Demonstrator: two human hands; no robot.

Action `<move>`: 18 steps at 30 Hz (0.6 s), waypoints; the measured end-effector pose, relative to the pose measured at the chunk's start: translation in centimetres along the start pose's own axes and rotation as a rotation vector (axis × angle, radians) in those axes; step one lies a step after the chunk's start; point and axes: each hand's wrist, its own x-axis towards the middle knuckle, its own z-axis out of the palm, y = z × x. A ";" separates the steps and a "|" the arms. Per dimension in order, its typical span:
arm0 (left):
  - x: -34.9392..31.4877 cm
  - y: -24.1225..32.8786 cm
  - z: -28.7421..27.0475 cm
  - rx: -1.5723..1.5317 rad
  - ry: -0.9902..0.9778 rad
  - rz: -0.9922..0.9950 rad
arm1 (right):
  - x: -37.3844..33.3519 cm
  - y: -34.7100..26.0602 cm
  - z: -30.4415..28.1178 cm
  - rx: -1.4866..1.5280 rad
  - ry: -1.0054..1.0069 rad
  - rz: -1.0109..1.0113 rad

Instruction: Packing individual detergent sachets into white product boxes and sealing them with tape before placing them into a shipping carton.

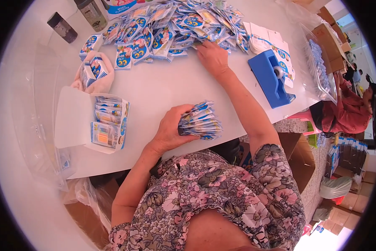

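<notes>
My left hand (171,127) is wrapped round a stack of small flat packets (201,120), printed blue, white and yellow, held near the table's front edge. Stretched out to the far side, my right hand (213,58) has its fingers bent and together on a packet at the near edge of a big loose pile of the same packets (158,35). The fingertips are partly hidden among the wrappers. Left of the stack lies an opened white box (125,121), its lid folded out to the left, with a row of packets inside.
A blue tape dispenser (269,77) stands right of my right forearm, beside flat printed cartons (276,46). A pink cloth (106,81) holding packets lies behind the box. Two dark-topped jars (62,28) stand at the far left. A clear tray (322,67) sits at the right; a person in red (347,106) sits beyond.
</notes>
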 end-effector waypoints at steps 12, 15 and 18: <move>0.3 0.2 -0.5 0.120 0.053 0.079 | -7.5 0.5 -10.5 1.233 -0.922 0.303; 0.9 -0.3 -0.8 0.040 -0.029 0.067 | -5.6 1.0 -10.2 1.139 -0.685 0.298; 0.5 -0.2 -0.4 0.089 -0.021 0.134 | -3.0 2.7 -7.7 0.810 -0.331 0.300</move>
